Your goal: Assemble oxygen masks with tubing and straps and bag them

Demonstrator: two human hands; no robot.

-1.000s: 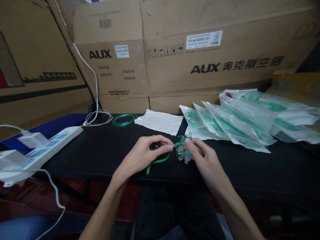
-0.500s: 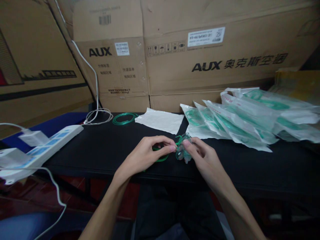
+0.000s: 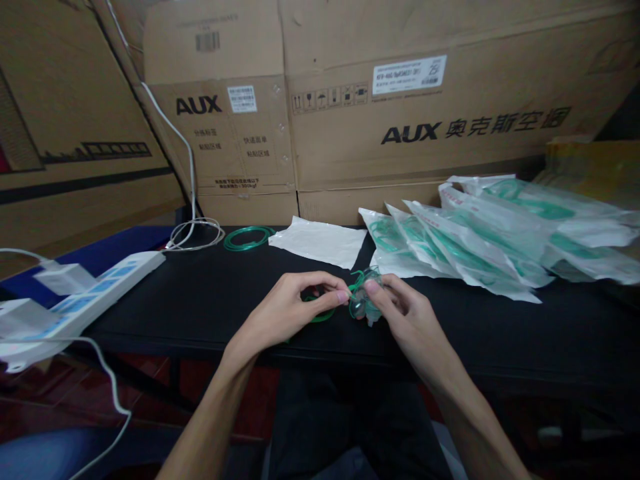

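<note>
My right hand (image 3: 400, 313) grips a small clear plastic mask piece (image 3: 361, 304) just above the near edge of the black table (image 3: 200, 293). My left hand (image 3: 295, 310) pinches a green elastic strap (image 3: 320, 313) that runs into the mask piece. The strap curls in a short loop under my left fingers. Both hands meet at the middle of the table, fingertips almost touching.
A coil of green tubing (image 3: 249, 237) and an empty white bag (image 3: 320, 241) lie behind my hands. Several sealed bags with green tubing (image 3: 475, 233) are fanned out at the right. A white power strip (image 3: 75, 300) with cables sits at the left. Cardboard boxes (image 3: 400, 100) wall the back.
The green strap hung down as a long tail below my left hand; now it is drawn up into a short loop at my fingers. Both hands stay in place.
</note>
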